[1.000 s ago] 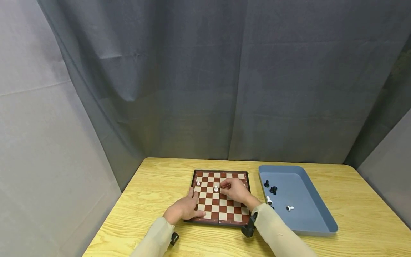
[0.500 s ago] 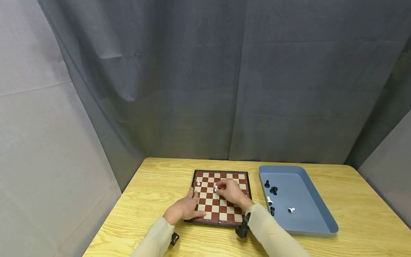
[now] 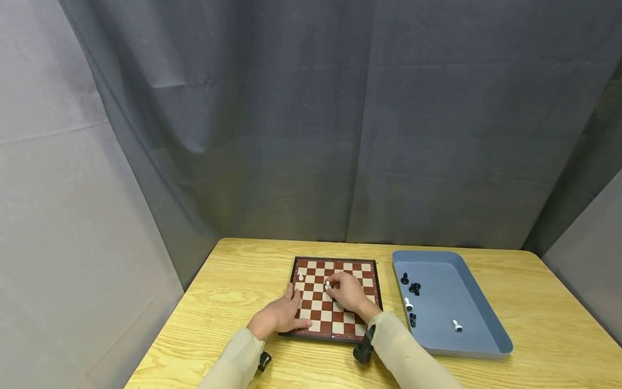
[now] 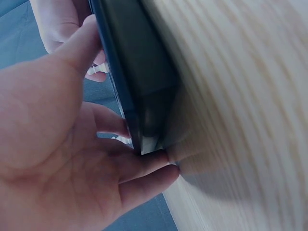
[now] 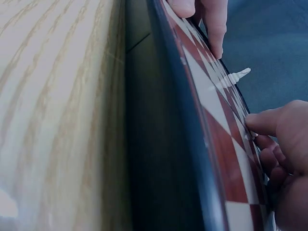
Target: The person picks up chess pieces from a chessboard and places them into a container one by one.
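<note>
The chessboard (image 3: 318, 313), with red-brown and cream squares and a dark border, lies on the table. My left hand (image 3: 279, 315) rests over its near left corner, fingers spread and fairly straight, with the thumb along the front edge (image 4: 111, 67). Near the board's middle, my right hand (image 3: 347, 292) pinches a white chess piece (image 3: 328, 284) between thumb and index finger. That piece stands on the board and is partly hidden by the fingers. Another white chess piece (image 3: 301, 276), tall and pointed in the right wrist view, stands upright near the far left edge.
A blue-grey tray (image 3: 478, 294) stands right of the board. Inside are black chess pieces (image 3: 414, 289) along its left side, a white chess piece (image 3: 408, 304) by them, and a white chess piece (image 3: 458, 326) lying farther right. Grey curtains (image 3: 291, 135) hang behind the wooden table (image 3: 233, 281).
My right hand has moved left and taken hold of the white chess piece on the board. A white piece in the tray has rolled right and nearer. My left hand has stayed put.
</note>
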`<state>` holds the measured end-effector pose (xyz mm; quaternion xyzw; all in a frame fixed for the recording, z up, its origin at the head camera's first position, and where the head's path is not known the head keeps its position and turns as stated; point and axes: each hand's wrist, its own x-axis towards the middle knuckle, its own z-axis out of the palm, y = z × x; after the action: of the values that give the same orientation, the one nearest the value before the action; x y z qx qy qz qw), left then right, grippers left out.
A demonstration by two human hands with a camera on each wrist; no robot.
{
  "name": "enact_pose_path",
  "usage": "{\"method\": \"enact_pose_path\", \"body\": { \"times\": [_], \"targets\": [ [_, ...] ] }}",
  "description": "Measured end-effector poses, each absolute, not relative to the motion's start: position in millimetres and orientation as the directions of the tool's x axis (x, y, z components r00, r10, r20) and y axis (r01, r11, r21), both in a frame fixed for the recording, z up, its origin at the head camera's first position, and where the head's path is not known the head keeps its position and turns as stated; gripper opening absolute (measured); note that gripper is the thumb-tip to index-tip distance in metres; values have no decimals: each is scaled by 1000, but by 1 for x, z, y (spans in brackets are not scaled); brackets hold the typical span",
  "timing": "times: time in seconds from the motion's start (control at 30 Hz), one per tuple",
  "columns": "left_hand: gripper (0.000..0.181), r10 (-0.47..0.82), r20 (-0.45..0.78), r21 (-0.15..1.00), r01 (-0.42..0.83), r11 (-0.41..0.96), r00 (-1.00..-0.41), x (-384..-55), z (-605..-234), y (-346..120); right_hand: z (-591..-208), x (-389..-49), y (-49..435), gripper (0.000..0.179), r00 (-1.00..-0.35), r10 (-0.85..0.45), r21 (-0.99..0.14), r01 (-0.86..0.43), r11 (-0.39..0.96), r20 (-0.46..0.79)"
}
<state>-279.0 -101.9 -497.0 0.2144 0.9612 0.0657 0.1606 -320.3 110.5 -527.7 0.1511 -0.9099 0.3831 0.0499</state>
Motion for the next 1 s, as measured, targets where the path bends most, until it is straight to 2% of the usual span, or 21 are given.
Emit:
{"method": "enact_pose_path", "body": {
  "times": [0.27,0.5,1.0],
  "targets": [
    [94,433,-284,200,389,899,-855,-278,-498,-102,-528,-319,113,5,-948,-250,-695,-313,647,194],
    [94,432,-280,196,389,900,-857,-279,-497,-102,-523,-320,119,7,-958,-241,-741,-272,613,153],
    [93,434,-273,199,391,899,-858,-276,-495,-101,-496,-306,141,10,-958,-235,-756,-274,595,162]
  ]
}}
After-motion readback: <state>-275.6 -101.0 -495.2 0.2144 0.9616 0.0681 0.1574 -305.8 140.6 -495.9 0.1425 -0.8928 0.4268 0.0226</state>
